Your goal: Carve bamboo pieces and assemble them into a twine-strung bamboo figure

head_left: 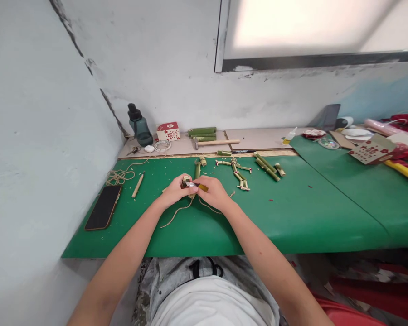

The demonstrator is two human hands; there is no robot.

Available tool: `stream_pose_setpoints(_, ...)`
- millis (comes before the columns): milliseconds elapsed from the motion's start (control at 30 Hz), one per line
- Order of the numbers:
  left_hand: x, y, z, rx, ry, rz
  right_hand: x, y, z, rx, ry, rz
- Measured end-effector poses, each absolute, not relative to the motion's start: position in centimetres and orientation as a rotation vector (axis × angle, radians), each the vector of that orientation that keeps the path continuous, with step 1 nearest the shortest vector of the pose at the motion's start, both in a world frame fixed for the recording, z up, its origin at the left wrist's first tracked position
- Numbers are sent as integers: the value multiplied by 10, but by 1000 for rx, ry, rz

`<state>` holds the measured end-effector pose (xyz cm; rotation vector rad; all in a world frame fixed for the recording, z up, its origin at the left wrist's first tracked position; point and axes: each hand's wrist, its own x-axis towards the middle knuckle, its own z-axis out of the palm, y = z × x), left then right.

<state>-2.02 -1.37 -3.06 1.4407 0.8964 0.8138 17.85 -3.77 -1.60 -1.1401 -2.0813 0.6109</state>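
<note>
On the green mat (292, 213), left hand (174, 190) gripped a bamboo stub (186, 180); right hand (215, 192) clasped a yellow-handled knife (197, 185); cutting seemed midway; several bamboo sticks (268, 166) lay uncut.

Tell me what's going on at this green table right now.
A person seated at the green mat has both hands together over a small bamboo piece. The left hand grips it while the right hand holds a small yellow-handled blade against it. Twine trails from under the hands. More cut bamboo sections and a jointed bamboo figure lie beyond, and a phone lies to the left.
</note>
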Motion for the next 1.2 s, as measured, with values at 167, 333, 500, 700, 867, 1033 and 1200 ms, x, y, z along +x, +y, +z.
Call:
stream_pose_setpoints(167, -23, -13, -30, 1524, 941, 793, 178, -38, -17, -1153, -2092, 604)
stream_pose_setpoints(333, -23, -13, -30, 1542, 959, 790, 177, -39, -17, -1175, -2084, 557)
stream_pose_setpoints(500, -23, -13, -29, 1546, 969, 776, 176, -40, -18, -1180, -2071, 530)
stream_pose_setpoints(700, -24, -14, -27, 1536, 1025, 755, 172, -40, -23, -1211, -2001, 535)
stream_pose_setpoints(867, -23, -13, -29, 1584, 1034, 792, 173, -37, -23, -1307, -1817, 483)
stream_pose_setpoints(1033, -22, -12, -32, 1541, 915, 827, 174, -37, -20, -1244, -1868, 526)
stream_pose_setpoints(1200, -24, -11, -36, 1519, 901, 825, 173, -40, -19, -1149, -1983, 610)
